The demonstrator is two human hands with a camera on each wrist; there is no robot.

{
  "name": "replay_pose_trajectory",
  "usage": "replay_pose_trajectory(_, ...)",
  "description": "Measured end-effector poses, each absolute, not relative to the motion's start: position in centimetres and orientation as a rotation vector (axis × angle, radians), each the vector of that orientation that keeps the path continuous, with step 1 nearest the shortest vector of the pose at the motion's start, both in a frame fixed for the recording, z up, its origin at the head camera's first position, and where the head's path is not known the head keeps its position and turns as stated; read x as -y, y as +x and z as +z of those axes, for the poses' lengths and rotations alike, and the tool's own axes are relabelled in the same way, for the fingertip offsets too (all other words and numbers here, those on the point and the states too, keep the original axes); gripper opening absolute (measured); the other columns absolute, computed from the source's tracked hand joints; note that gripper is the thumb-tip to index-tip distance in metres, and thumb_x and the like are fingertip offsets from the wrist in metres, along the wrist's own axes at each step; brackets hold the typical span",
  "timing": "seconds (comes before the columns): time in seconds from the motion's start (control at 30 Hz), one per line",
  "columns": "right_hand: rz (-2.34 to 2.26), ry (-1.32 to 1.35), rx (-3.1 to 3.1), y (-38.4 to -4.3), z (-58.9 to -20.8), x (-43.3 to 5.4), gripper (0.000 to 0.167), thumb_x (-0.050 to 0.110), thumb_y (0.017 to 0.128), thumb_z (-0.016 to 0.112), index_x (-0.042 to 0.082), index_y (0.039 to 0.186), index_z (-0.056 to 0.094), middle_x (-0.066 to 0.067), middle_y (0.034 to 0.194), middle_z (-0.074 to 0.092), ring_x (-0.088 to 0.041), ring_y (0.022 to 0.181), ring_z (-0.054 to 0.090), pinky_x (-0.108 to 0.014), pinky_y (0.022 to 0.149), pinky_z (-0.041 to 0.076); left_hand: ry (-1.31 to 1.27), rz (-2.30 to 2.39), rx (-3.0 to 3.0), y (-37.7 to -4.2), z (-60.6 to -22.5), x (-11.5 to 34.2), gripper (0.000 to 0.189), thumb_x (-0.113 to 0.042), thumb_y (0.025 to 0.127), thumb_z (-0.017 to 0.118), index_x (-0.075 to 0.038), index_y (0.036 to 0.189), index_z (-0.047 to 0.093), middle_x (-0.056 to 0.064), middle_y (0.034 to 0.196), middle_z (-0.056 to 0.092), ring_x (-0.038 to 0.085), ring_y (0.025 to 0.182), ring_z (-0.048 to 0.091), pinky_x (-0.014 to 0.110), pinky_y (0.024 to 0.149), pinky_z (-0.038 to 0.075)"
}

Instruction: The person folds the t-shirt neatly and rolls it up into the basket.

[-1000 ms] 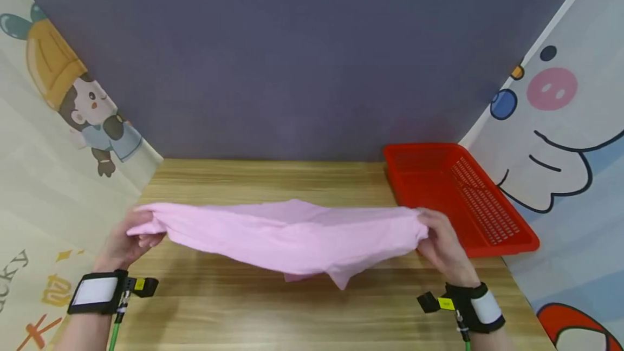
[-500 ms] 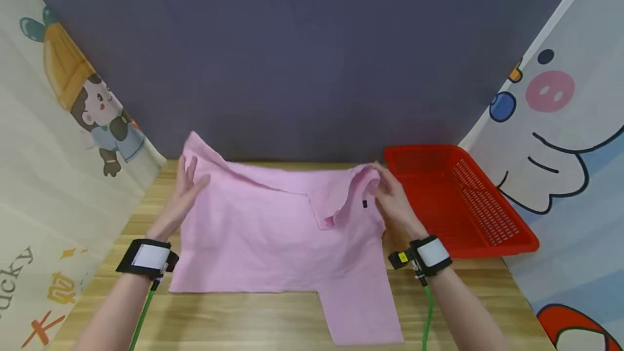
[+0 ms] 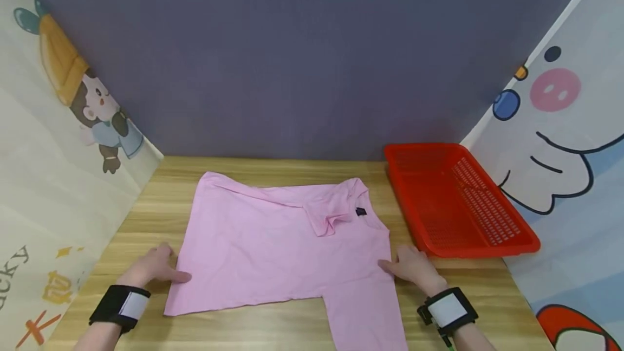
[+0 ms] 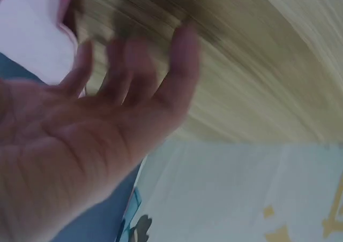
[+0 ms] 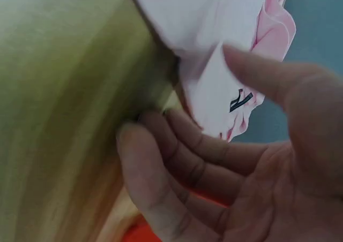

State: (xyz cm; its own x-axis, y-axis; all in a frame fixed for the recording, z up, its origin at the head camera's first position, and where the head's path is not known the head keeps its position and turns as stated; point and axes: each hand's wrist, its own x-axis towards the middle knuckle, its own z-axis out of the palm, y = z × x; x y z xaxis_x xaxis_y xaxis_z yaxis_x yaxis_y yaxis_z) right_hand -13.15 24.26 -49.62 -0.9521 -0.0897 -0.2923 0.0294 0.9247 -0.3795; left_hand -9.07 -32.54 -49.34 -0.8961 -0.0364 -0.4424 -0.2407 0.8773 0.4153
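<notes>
A pink long-sleeved shirt [image 3: 263, 253] lies spread sideways on the wooden table, its neckline with a small black label [image 3: 361, 212] toward the right. One sleeve is folded back over the body; the other runs off the near edge of the head view. At the hem on the left is my left hand [image 3: 158, 265], thumb over the cloth and fingers loosely bent beside it. My right hand [image 3: 411, 265] is by the shoulder seam, its thumb overlapping the shirt's edge. In the right wrist view the thumb and fingers [image 5: 153, 172] stand apart, with pink cloth [image 5: 206, 92] beyond them.
A red plastic basket [image 3: 409, 205] with slotted sides stands at the right, close beyond my right hand. A dark grey panel [image 3: 292, 69] rises behind the wooden table [image 3: 273, 329]. Printed curtains [image 3: 49, 188] flank both sides.
The shirt, first held up bunched between both hands, has come down and lies flat on the table. Both hands have let go of its far edge and drawn back toward the near side.
</notes>
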Motion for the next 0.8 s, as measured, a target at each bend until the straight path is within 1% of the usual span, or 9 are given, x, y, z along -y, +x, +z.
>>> replay_pose_trajectory(0.07,-0.573,-0.024,-2.726,-12.8,-49.7,-24.5,0.050,0.046,0.083,0.078,0.013,0.061,0.048,0.003,0.055,0.038,-0.013,0.049,0.038,-0.025,0.049,0.026,-0.264,0.626,-2.540,-8.3,-49.1,32.4,0.073,-0.045,0.075,0.086,0.014,0.101,0.051,0.023,0.087,0.057,0.034,0.080,0.058,0.042,0.072,0.053)
replay_pose_trajectory(0.17,-0.652,-0.045,-2.656,-12.6,-49.9,-24.5,0.051,0.046,0.079,0.081,0.015,0.058,0.047,0.005,0.051,0.038,-0.011,0.043,0.036,-0.023,0.043,0.024,-0.316,0.626,-2.445,-7.5,-49.0,31.7,0.056,-0.043,0.074,0.087,0.003,0.082,0.057,0.006,0.066,0.056,0.016,0.059,0.054,0.025,0.054,0.046)
replay_pose_trajectory(0.23,-0.720,-0.083,-2.620,-12.7,-50.1,-24.4,0.048,0.041,0.081,0.080,0.016,0.058,0.047,0.005,0.051,0.039,-0.010,0.043,0.036,-0.022,0.043,0.024,-0.311,0.684,-2.391,-7.2,-49.2,31.3,0.046,-0.035,0.076,0.087,-0.003,0.077,0.055,0.003,0.061,0.057,0.011,0.052,0.052,0.020,0.049,0.043)
replay_pose_trajectory(0.3,-0.786,-0.114,-2.597,-13.0,-50.5,-24.3,0.043,0.034,0.085,0.077,0.016,0.059,0.047,0.006,0.052,0.038,-0.009,0.046,0.036,-0.022,0.045,0.024,-0.261,0.790,-2.345,-7.2,-49.5,31.2,0.038,-0.024,0.079,0.085,-0.003,0.077,0.052,0.003,0.060,0.059,0.009,0.048,0.053,0.018,0.046,0.043)
replay_pose_trajectory(0.43,-1.036,-0.147,-2.562,-13.8,-51.0,-24.4,0.030,0.014,0.085,0.067,0.011,0.063,0.047,0.006,0.056,0.036,-0.008,0.053,0.037,-0.020,0.050,0.026,-0.110,1.119,-2.228,-7.4,-50.4,32.2,0.021,-0.015,0.092,0.065,0.000,0.089,0.050,0.002,0.067,0.066,0.007,0.052,0.062,0.019,0.049,0.050)
replay_pose_trajectory(0.5,-1.207,-0.144,-2.533,-14.2,-50.9,-24.4,0.023,0.007,0.083,0.064,0.007,0.068,0.048,0.006,0.060,0.036,-0.007,0.055,0.037,-0.020,0.052,0.027,-0.054,1.326,-2.124,-7.8,-50.6,32.9,0.026,-0.017,0.100,0.053,0.009,0.105,0.050,0.004,0.074,0.073,0.009,0.059,0.069,0.023,0.055,0.056)
replay_pose_trajectory(0.6,-1.504,-0.135,-2.474,-14.7,-49.8,-24.2,0.013,0.001,0.085,0.064,-0.001,0.081,0.052,0.005,0.067,0.042,-0.005,0.061,0.042,-0.019,0.056,0.032,-0.052,1.628,-1.973,-8.6,-50.0,33.8,0.038,-0.021,0.108,0.044,0.013,0.126,0.042,0.003,0.088,0.076,0.011,0.075,0.075,0.026,0.070,0.062)
replay_pose_trajectory(0.7,-1.794,-0.113,-2.360,-15.2,-47.9,-24.0,0.010,0.003,0.091,0.065,0.001,0.096,0.056,0.005,0.073,0.054,-0.007,0.068,0.052,-0.021,0.061,0.041,-0.013,1.886,-1.844,-9.5,-48.6,34.5,0.030,-0.018,0.108,0.044,0.008,0.123,0.051,0.000,0.094,0.075,0.008,0.085,0.074,0.023,0.079,0.060)
replay_pose_trajectory(0.8,-2.066,-0.128,-2.179,-15.6,-45.6,-24.0,0.009,0.005,0.096,0.063,0.009,0.103,0.065,0.007,0.085,0.066,-0.009,0.079,0.058,-0.023,0.068,0.047,0.050,1.999,-1.702,-10.0,-46.6,35.3,0.028,-0.017,0.109,0.040,-0.008,0.106,0.067,-0.007,0.090,0.074,0.000,0.082,0.071,0.016,0.075,0.058)
